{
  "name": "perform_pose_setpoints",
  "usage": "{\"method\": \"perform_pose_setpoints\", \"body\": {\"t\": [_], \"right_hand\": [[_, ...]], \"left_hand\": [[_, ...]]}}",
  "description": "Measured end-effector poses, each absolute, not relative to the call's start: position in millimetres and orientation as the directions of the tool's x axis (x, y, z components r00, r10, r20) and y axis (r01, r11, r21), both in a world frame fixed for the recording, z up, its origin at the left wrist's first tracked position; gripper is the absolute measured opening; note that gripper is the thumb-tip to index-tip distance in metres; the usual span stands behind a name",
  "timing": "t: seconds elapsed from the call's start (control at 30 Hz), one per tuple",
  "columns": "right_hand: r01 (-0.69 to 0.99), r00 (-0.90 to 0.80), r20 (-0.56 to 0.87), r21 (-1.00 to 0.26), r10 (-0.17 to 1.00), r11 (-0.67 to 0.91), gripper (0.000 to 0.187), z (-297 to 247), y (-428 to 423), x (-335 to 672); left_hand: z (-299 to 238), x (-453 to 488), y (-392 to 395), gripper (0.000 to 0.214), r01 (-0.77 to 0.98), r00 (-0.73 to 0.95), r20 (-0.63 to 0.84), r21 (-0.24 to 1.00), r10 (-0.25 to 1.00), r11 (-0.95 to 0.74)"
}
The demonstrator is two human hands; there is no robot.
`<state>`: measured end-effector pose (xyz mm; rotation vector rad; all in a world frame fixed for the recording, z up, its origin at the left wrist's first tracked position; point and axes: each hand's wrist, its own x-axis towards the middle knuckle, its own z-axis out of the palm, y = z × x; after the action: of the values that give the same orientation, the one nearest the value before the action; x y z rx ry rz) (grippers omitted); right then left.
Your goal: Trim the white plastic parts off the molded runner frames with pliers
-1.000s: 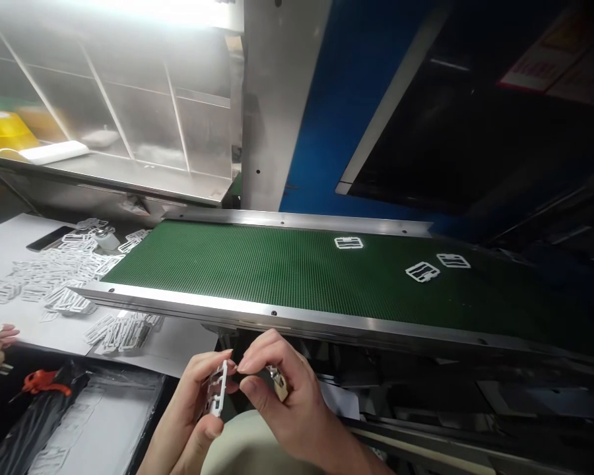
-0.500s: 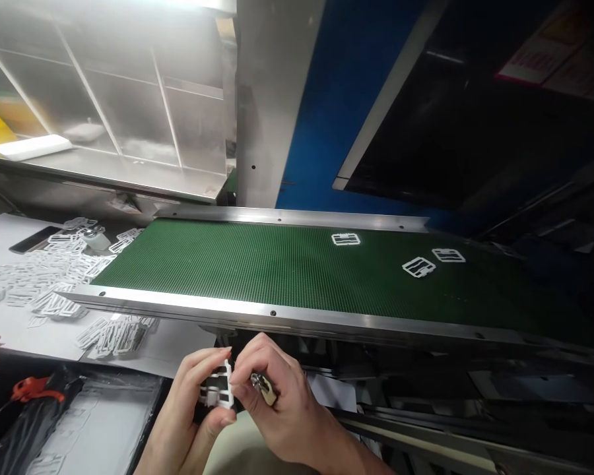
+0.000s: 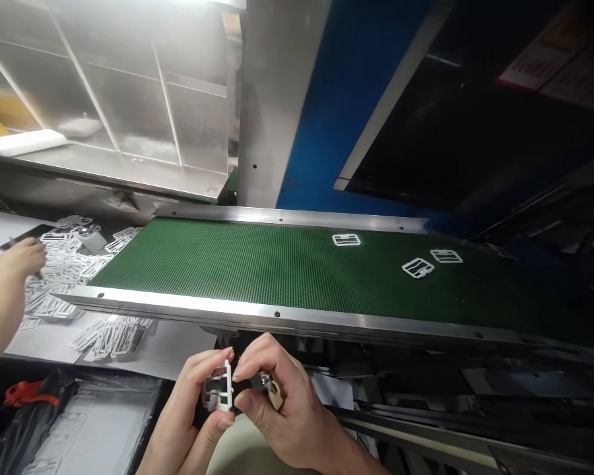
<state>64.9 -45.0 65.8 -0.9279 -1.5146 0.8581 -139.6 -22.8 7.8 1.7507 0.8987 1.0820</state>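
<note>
My left hand (image 3: 191, 412) pinches a small white plastic frame part (image 3: 218, 389) between thumb and fingers, low in the middle of the view. My right hand (image 3: 277, 409) is closed beside it, its fingertips touching the part's right edge, and it also grips a small metal tool with a tan handle (image 3: 272, 389). Both hands sit just below the steel front rail (image 3: 297, 320) of a green conveyor belt (image 3: 257, 264). Three more white frame parts lie on the belt: one (image 3: 346, 239) mid-belt, two (image 3: 418, 267) (image 3: 445, 255) further right.
A heap of white frame parts (image 3: 74, 264) covers white paper at the belt's left end. Another person's hand (image 3: 20, 257) reaches into that heap. A black plastic bag with parts (image 3: 89, 422) and a red-handled tool (image 3: 22, 392) lie lower left. Steel housing and a blue machine rise behind.
The white part has turned from edge-on to face me between my fingers. The other person's hand has moved from the left edge up into the heap of parts.
</note>
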Motion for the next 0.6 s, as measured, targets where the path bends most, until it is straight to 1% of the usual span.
{"method": "perform_pose_setpoints", "body": {"t": [0.1,0.17,0.23,0.3,0.37,0.43,0.5,0.6], "right_hand": [[0.129,-0.1,0.411,-0.898,0.906,0.421,0.008,66.6,-45.0,61.6],[0.127,-0.098,0.355,-0.922,0.93,0.365,0.009,69.5,-45.9,64.8],[0.175,-0.108,0.261,-0.945,0.959,0.276,0.02,75.0,-46.3,73.5],[0.31,-0.168,0.162,-0.928,0.972,0.209,0.034,81.8,-45.0,85.2],[0.477,-0.26,0.126,-0.845,0.957,0.241,0.04,88.2,-42.0,95.3],[0.599,-0.34,0.151,-0.726,0.928,0.338,0.037,92.6,-38.8,100.7],[0.657,-0.377,0.202,-0.63,0.904,0.414,0.037,95.3,-36.7,100.8],[0.674,-0.386,0.264,-0.574,0.884,0.466,0.038,97.3,-36.1,95.6]], "left_hand": [[1.1,-144.6,-21.5,0.048,0.134,0.361,0.297,0.922,0.884,-0.364],[-0.3,-146.9,-21.5,0.048,0.132,0.344,0.28,0.931,0.896,-0.341],[3.1,-147.8,-22.0,0.05,0.111,0.325,0.255,0.946,0.911,-0.304],[10.3,-148.0,-22.5,0.052,0.086,0.301,0.223,0.962,0.927,-0.26],[18.6,-148.1,-22.7,0.054,0.063,0.276,0.202,0.972,0.94,-0.227],[25.0,-148.8,-22.5,0.052,0.053,0.264,0.197,0.975,0.944,-0.218],[28.0,-150.1,-22.2,0.051,0.051,0.266,0.211,0.971,0.941,-0.232],[27.6,-152.5,-21.4,0.05,0.06,0.276,0.237,0.963,0.932,-0.263]]}}
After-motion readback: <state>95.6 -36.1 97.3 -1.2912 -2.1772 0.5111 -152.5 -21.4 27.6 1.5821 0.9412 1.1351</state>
